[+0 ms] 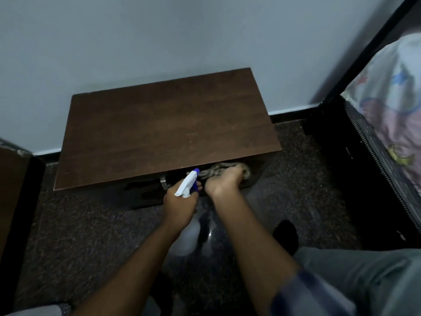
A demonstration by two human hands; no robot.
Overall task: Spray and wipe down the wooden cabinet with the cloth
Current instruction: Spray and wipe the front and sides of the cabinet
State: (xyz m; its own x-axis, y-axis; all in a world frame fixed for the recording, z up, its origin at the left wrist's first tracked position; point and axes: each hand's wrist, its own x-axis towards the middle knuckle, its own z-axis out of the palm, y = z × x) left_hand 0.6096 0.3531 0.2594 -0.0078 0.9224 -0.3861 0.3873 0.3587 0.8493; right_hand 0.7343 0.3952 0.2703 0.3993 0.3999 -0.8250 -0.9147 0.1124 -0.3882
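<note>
Here, the spray bottle [187, 201] is gripped in the closed left hand [180, 205], nozzle aimed at the front of the wooden cabinet [164, 131]. The cloth [218, 171] is bunched in the closed right hand [224, 182] at 2 o'clock, pressed there for wiping (probably). A dark speckled floor [91, 224] and pale wall [159, 42] are seen.

Matt dark wood cabinet [168, 131] (faintly scuffed), plastic spray bottle [188, 185], woven cloth [218, 171], speckled floor [91, 236].

One head-worn camera looks steeply down, close above the cabinet [166, 128] top.
</note>
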